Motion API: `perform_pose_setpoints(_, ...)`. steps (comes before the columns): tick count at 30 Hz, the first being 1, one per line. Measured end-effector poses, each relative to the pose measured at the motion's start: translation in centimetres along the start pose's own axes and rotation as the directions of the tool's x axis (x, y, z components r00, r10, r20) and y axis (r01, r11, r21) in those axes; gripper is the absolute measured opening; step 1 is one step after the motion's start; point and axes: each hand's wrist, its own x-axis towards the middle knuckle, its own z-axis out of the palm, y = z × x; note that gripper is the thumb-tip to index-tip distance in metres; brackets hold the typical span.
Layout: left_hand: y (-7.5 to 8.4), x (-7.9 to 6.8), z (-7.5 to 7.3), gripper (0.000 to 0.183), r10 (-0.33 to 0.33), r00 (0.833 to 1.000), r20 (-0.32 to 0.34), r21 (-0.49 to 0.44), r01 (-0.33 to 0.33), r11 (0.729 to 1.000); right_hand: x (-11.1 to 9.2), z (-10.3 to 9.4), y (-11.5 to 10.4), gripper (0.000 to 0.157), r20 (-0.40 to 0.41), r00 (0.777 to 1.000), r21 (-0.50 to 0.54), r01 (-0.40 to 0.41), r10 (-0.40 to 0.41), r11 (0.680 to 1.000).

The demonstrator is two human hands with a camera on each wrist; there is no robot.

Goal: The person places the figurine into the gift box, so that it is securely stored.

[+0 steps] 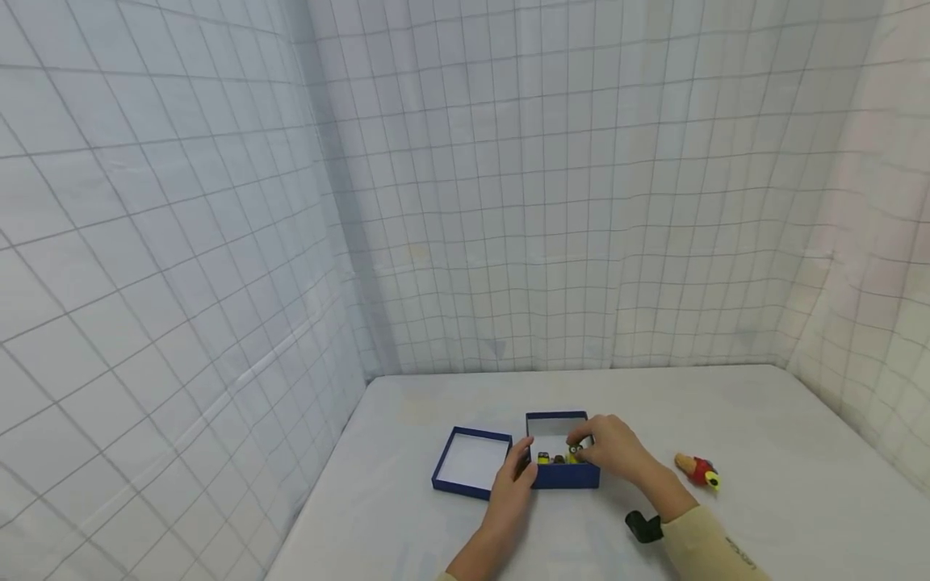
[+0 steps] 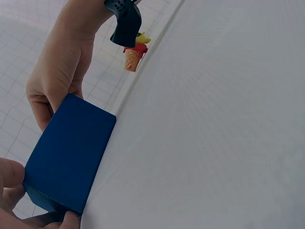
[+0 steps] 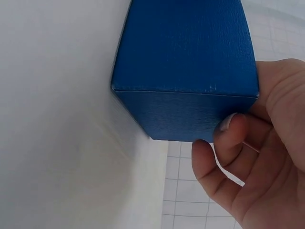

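Note:
A dark blue box [image 1: 565, 477] with a white inside stands open on the table. My left hand [image 1: 513, 482] holds its left side, thumb near the front corner and fingers along the wall. Over the right part of the box, my right hand [image 1: 609, 442] pinches a small yellow figure [image 1: 575, 453] with round eyes. Beside that figure in the box lie another yellow piece [image 1: 543, 457] and a brown-topped one [image 1: 559, 459]. From both wrist views the front of the box [image 2: 71, 157] hides what lies inside.
Left of the box lies a blue-rimmed lid [image 1: 475, 464], white side up. To the right, an ice-cream-cone toy [image 1: 701, 471] in red and yellow rests on the white table [image 1: 378, 516]. A dark camera mount [image 1: 643, 526] sits at my right wrist. Gridded white sheets [image 1: 472, 202] surround the table.

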Motion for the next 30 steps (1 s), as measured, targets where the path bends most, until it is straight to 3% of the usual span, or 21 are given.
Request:
perform_pose_setpoints(14,0.18,-0.16,0.03,0.045,0.010,1.000,0.003,0.006,-0.010,1.000,0.08,-0.71,0.19,0.016,0.088,0.996,0.024,-0.001,-0.001,1.000)
perform_pose_setpoints(25,0.18,-0.08,0.02,0.045,-0.007,1.000,-0.005,0.006,0.007,1.000,-0.06,-0.65,-0.19,0.023,0.103,0.994,-0.001,-0.021,0.021,1.000)
perform_pose_setpoints(30,0.05,-0.01,0.03,0.045,-0.008,1.000,0.000,-0.002,0.008,1.000,-0.22,-0.58,-0.21,0.025,0.074,0.997,-0.039,-0.022,0.025,0.999)
